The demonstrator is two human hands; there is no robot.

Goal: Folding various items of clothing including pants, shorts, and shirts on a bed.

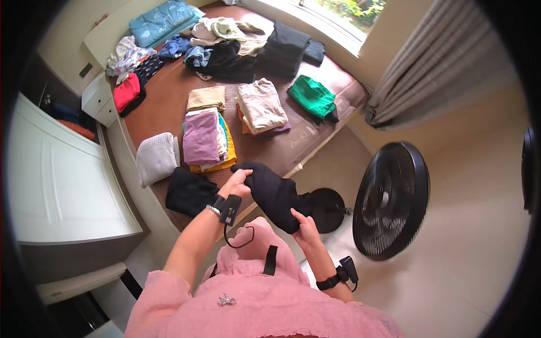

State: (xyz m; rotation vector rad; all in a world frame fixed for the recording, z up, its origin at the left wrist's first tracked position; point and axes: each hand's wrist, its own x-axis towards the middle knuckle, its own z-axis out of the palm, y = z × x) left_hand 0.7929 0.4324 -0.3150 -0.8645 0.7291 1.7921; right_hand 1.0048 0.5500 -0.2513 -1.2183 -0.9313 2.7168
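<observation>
Stretched between my two hands is a black garment [272, 194], held over the near edge of the bed. My left hand [236, 182] grips its upper left end, while my right hand [305, 228] pinches the lower right end. Just left of my left wrist, another dark garment [190, 192] lies on the bed. Beyond it sit a folded light grey knit [157, 156] and a stack topped by a lilac garment [200, 137]. A second stack, with a pale pink garment [262, 103] on top, stands to its right.
A green folded garment [312, 97] rests near the bed's right edge. Black clothes [283, 48] and rumpled garments [224, 29] lie at the back by a blue pillow [162, 21]. A black standing fan [391, 200] is close on my right; a white cabinet door [67, 177] is at left.
</observation>
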